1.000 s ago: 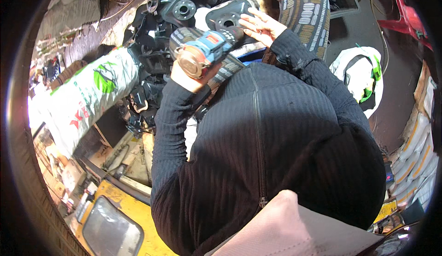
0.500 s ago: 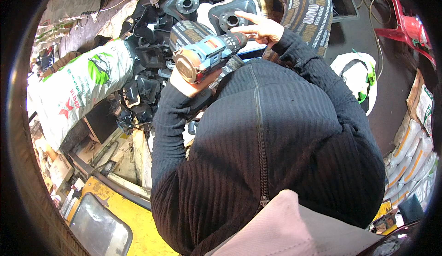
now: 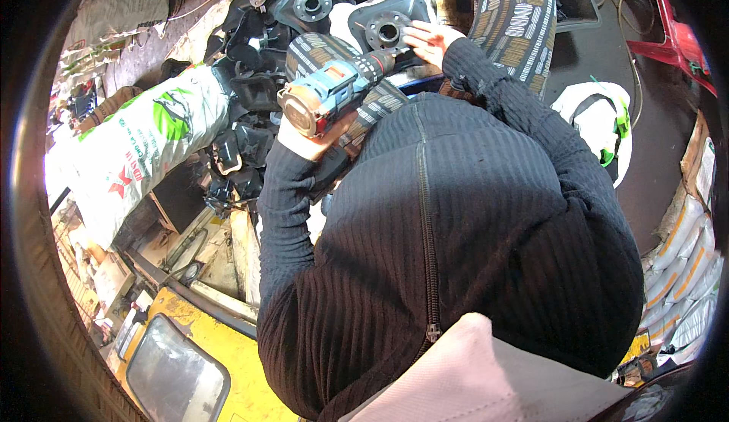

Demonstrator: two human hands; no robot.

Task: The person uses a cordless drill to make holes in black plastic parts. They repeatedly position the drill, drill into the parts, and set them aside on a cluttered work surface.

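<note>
My left hand (image 3: 307,146) is wrapped round the grip of a blue cordless drill (image 3: 334,88), whose chuck points up and right. Just beyond the chuck lies a black moulded part (image 3: 418,8) with a round, holed metal flange (image 3: 386,32) around a central opening. At the flange's right edge, my right hand (image 3: 431,42) has its fingers stretched toward the rim. Its thumb is mostly hidden, and nothing shows between the fingers. Patterned cloth covers both of my legs (image 3: 520,31), on either side of the part.
Several similar black parts (image 3: 254,92) are heaped at the far left. A filled white-and-green sack (image 3: 144,152) leans beside them. To the right are a white bag (image 3: 592,118), a red plastic chair (image 3: 668,35) and stacked sacks (image 3: 680,259). A yellow panel (image 3: 250,376) stands near left.
My right hand has drawn back from the chuck tip to the flange's right edge, its fingers now closer together. The drill has shifted slightly left and down, uncovering more of the flange.
</note>
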